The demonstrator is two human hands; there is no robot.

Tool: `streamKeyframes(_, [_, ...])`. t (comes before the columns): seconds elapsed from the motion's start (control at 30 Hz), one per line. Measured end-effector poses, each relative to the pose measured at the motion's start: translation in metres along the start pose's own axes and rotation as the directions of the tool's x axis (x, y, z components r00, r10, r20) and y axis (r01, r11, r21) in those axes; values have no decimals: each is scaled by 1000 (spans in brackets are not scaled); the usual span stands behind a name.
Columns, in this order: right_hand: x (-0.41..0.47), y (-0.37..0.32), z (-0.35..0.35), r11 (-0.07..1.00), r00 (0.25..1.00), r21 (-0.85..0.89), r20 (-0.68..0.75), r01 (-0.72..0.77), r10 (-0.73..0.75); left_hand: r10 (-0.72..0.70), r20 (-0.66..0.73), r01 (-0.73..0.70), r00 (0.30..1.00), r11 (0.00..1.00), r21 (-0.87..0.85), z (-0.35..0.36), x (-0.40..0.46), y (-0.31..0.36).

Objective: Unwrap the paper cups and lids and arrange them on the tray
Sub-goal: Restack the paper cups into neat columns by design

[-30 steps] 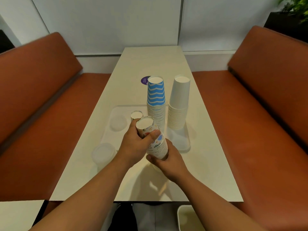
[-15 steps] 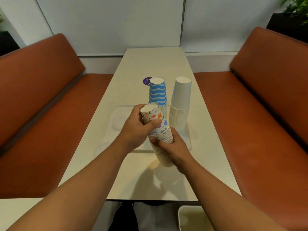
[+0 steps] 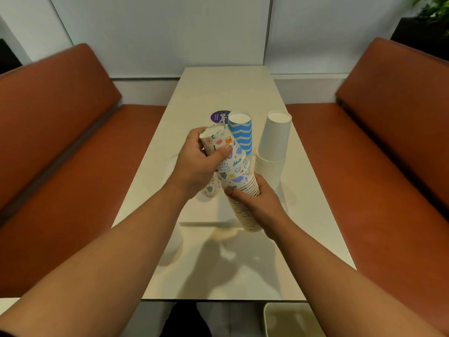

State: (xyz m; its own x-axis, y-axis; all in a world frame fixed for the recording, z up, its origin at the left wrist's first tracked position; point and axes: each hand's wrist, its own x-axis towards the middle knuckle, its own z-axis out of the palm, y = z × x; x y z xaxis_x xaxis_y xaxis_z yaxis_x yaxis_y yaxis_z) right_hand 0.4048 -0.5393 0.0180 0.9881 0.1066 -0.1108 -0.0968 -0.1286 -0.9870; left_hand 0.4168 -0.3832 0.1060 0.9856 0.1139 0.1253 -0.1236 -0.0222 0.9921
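My left hand (image 3: 198, 164) grips the top cup (image 3: 215, 141) of a stack of patterned paper cups (image 3: 239, 186), and that cup is tilted away from the rest. My right hand (image 3: 258, 205) holds the stack around its lower half, above the clear tray (image 3: 206, 218). A single patterned cup (image 3: 211, 188) stands upside down on the tray, partly hidden behind my left wrist. Behind it stand a blue wavy-striped cup stack (image 3: 241, 135) and a plain white cup stack (image 3: 273, 149), both upside down.
A stack of clear lids (image 3: 173, 239) sits on the white table (image 3: 218, 93) left of the tray's near edge. A purple round sticker (image 3: 218, 116) lies further back. Brown benches (image 3: 58, 152) flank the table; a pale bin (image 3: 289, 319) is below its front edge.
Both hands have lifted the patterned stack up from near the table. My left hand has pulled the top cup up and to the left, away from the stack.
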Motion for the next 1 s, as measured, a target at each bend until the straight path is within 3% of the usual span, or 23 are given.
streamKeyframes(0.2, [3,7,-3,999,999,-17,-18,-33,33,139,-180,-154,974,986,-70,-29,50,21])
streamKeyframes(0.3, [5,8,-4,999,999,6,-22,-42,42,163,-241,-150,957,986,74,-46,73,13])
streamKeyframes(0.4, [9,8,-4,998,998,41,-29,-51,52,133,-192,-66,972,945,321,-46,78,-18])
streamKeyframes(0.5, [11,7,-4,996,998,67,-30,-56,58,89,-126,-27,988,904,428,-40,80,-52])
streamKeyframes(0.73, [13,5,-4,993,997,95,-33,-70,73,-7,-92,51,996,871,488,-38,78,-88])
streamKeyframes(0.9, [13,7,-5,993,997,99,-25,-67,70,-159,-10,140,987,840,524,-43,72,-99])
streamKeyframes(1.0, [13,4,-5,992,998,112,-14,-66,68,-40,-79,74,996,866,494,-41,65,-82])
